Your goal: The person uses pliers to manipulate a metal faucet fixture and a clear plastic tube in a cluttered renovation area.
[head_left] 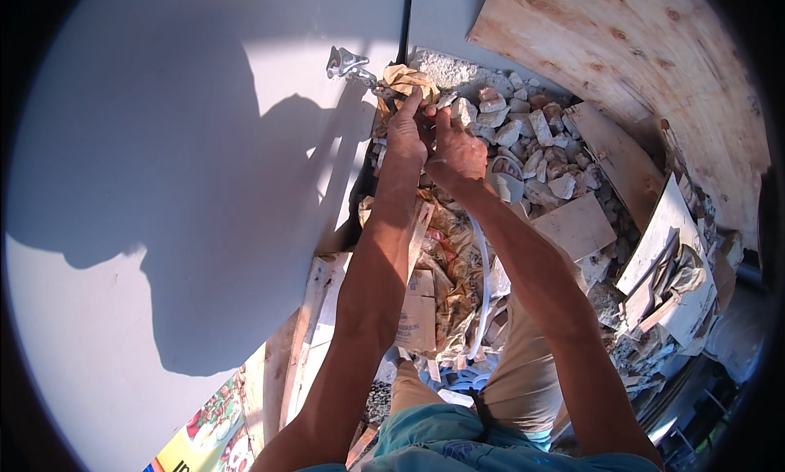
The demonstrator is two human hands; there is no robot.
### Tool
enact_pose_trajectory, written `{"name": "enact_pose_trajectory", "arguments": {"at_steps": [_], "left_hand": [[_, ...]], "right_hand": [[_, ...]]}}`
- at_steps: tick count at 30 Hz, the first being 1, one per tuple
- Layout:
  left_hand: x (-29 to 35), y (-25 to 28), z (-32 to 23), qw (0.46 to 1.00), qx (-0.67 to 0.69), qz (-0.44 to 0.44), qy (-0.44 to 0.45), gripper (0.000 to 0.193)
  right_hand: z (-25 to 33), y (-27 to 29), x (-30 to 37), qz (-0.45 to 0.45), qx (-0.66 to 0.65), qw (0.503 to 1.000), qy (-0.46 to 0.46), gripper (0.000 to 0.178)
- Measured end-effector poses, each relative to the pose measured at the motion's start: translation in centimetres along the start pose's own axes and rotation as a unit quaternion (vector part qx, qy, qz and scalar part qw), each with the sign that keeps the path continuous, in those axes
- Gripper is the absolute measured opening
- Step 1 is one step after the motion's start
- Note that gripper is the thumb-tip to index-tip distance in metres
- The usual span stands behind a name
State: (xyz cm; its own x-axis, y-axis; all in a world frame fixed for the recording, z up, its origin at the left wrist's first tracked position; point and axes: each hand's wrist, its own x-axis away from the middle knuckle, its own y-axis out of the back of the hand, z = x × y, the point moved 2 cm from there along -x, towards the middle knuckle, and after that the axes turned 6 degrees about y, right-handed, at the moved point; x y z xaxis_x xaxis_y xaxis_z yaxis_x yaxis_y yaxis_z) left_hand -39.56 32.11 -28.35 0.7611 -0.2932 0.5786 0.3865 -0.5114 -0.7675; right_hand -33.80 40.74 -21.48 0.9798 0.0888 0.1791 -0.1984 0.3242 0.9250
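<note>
Both arms stretch forward, and my hands meet low against the grey wall panel at the edge of a rubble heap. My left hand [406, 132] is curled with one finger pointing up beside crumpled brown paper [411, 81]. Close against it, my right hand [459, 155] is bent with its fingers drawn in. Whatever lies between the fingers is small and in shadow; I cannot make it out. Just left of the paper, a shiny metal fitting [347, 63] hangs on the wall with a short chain. Broken stone chunks [511, 132] lie directly right of my hands.
A large plywood sheet [630, 55] leans at the upper right. Board pieces [576, 227], brown sacking [458, 259] and a white hose [484, 284] lie in the debris below my hands. Wooden planks [307, 333] stand along the grey wall [188, 227] at left.
</note>
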Motion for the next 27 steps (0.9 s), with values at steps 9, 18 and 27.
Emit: {"name": "enact_pose_trajectory", "arguments": {"at_steps": [9,18,27], "left_hand": [[0.8,0.7,-0.4,0.996,-0.087,0.004,-0.003,0.027],[2.0,1.3,-2.3,0.995,-0.103,-0.002,0.016,0.027],[4.0,0.4,-3.0,0.985,-0.156,-0.071,0.026,0.027]], "right_hand": [[1.1,-1.3,1.0,-0.042,-0.017,0.999,-0.028,0.088],[3.3,-2.6,2.0,-0.092,-0.084,0.991,-0.057,0.062],[4.5,-3.7,2.4,-0.11,-0.108,0.985,-0.082,0.079]]}}
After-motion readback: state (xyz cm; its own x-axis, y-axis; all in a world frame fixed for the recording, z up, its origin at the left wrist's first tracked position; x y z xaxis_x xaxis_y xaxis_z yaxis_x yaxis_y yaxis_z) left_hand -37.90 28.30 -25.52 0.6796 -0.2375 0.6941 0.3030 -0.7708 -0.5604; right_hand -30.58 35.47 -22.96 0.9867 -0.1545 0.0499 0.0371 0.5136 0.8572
